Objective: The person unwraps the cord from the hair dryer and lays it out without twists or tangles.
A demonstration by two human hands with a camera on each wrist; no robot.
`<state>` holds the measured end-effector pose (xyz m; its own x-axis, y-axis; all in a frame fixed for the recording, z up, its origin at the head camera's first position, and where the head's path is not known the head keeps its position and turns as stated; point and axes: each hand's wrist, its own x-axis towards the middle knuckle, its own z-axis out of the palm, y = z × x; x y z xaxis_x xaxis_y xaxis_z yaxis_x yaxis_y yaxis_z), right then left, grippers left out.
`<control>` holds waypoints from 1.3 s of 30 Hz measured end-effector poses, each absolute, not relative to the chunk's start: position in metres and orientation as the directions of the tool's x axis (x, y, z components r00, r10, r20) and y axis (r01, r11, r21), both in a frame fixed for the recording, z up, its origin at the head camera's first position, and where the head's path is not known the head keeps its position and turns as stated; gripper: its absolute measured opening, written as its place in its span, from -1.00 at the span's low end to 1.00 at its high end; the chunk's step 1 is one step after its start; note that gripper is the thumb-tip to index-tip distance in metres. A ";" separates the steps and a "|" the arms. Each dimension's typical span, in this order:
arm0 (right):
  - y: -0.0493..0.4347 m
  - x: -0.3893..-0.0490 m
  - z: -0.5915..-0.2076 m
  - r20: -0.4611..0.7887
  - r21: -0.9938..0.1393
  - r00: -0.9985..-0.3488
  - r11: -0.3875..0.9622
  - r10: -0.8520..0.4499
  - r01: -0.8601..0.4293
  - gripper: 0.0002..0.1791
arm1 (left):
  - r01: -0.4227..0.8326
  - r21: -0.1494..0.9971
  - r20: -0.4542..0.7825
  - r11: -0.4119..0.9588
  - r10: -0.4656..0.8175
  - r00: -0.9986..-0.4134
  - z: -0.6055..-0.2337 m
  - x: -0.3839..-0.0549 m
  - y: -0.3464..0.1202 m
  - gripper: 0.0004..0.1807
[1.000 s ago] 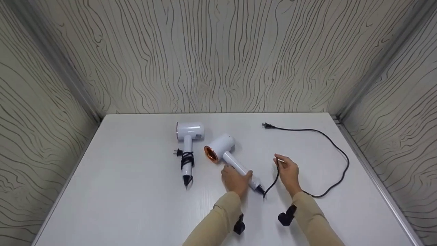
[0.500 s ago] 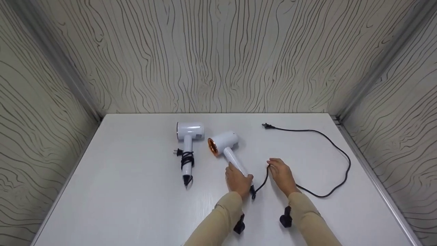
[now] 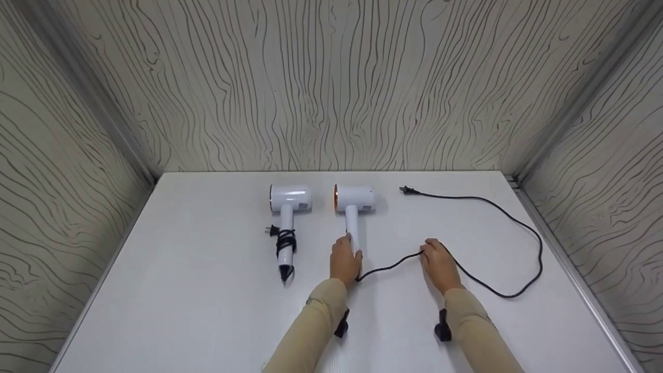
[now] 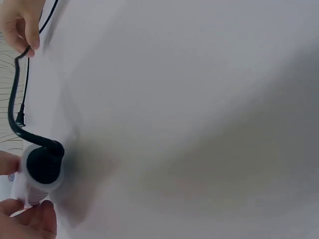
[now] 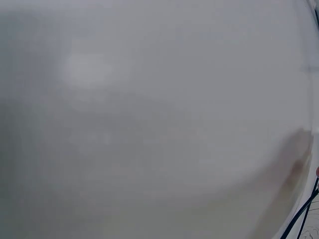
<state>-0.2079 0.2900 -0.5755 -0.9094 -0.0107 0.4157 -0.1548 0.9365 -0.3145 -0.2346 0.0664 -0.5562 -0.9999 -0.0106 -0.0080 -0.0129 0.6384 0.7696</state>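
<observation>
A white hair dryer (image 3: 356,199) with an orange-rimmed nozzle lies on the white table, its handle pointing toward me. My left hand (image 3: 345,261) grips the lower handle; in the left wrist view, thumb and fingers (image 4: 30,221) stand on either side of the handle's black cord end (image 4: 44,164). From there the black cord (image 3: 389,268) runs right to my right hand (image 3: 439,265), which pinches it between thumb and fingertips. Beyond that hand the cord loops far right and back to its plug (image 3: 408,190). The right wrist view shows mostly tabletop, with a bit of cord (image 5: 299,219).
Left of the gripped dryer lies a second white hair dryer (image 3: 290,198), parallel to it. Its black cord (image 3: 286,242) is wound round the handle, and its plug (image 3: 272,230) sticks out leftward. Wood-patterned panels (image 3: 331,88) enclose the table (image 3: 197,269) at back and sides.
The left hand has turned the hair dryer from slanted to nearly straight and shifted it back, its head moving right. The right hand went left, then right again, drawing the cord straighter between the hands.
</observation>
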 end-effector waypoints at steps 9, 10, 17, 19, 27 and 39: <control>0.300 -0.211 -0.581 0.455 -0.200 -0.888 0.964 -0.068 -0.176 -0.87 | 0.009 0.705 0.067 0.709 -0.054 -0.996 -0.557 -0.238 0.063 -0.51; 0.300 -0.211 -0.582 0.463 -0.185 -0.883 0.966 -0.075 -0.179 -0.87 | 0.009 0.698 0.078 0.716 -0.064 -0.995 -0.557 -0.238 0.063 -0.54; 0.294 -0.213 -0.587 0.494 -0.117 -0.863 0.975 -0.108 -0.188 -0.88 | 0.039 0.579 0.132 0.815 -0.047 -0.990 -0.559 -0.235 0.063 -0.51; 0.291 -0.212 -0.589 0.484 -0.126 -0.870 0.977 -0.091 -0.173 -0.85 | 0.064 0.569 0.114 0.820 -0.002 -0.993 -0.560 -0.233 0.063 -0.38; 0.279 -0.206 -0.590 0.381 -0.226 -0.924 0.965 -0.036 -0.130 -0.62 | 0.099 0.607 0.046 0.788 0.089 -0.995 -0.564 -0.225 0.062 -0.20; 0.250 -0.210 -0.575 0.013 -0.498 -0.999 0.866 -0.045 -0.045 -0.53 | 0.164 0.522 0.163 0.837 0.091 -0.982 -0.579 -0.218 0.074 -0.23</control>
<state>-0.2104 0.2504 -0.5749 -0.9989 -0.0447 0.0132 -0.0453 0.8662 -0.4977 -0.2177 0.0736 -0.5789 -0.9824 0.0914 0.1629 0.1644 0.8367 0.5224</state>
